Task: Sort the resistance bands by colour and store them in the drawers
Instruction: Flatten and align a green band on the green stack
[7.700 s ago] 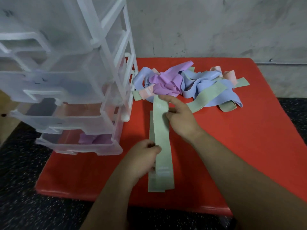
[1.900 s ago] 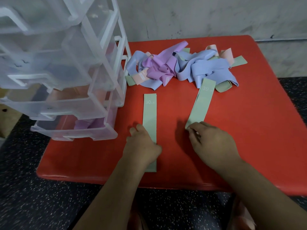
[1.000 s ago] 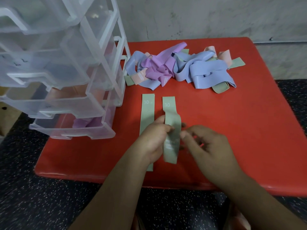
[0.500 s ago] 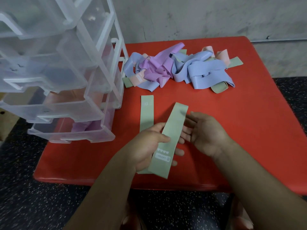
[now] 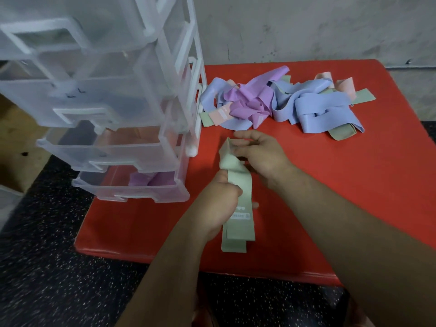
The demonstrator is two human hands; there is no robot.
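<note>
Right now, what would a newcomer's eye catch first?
In front, the left hand grips stacked green bands while the right hand pinches their far end. Behind lies a tangled pile of blue, purple and pink bands on the red table; a clear drawer tower stands at the left.

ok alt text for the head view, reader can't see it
A person's left hand grips stacked green bands on a red table while the right hand pinches their lifted far end. Behind lies a tangle of blue, purple, pink and green bands; left stands a clear drawer unit, purple bands in its bottom drawer.
</note>
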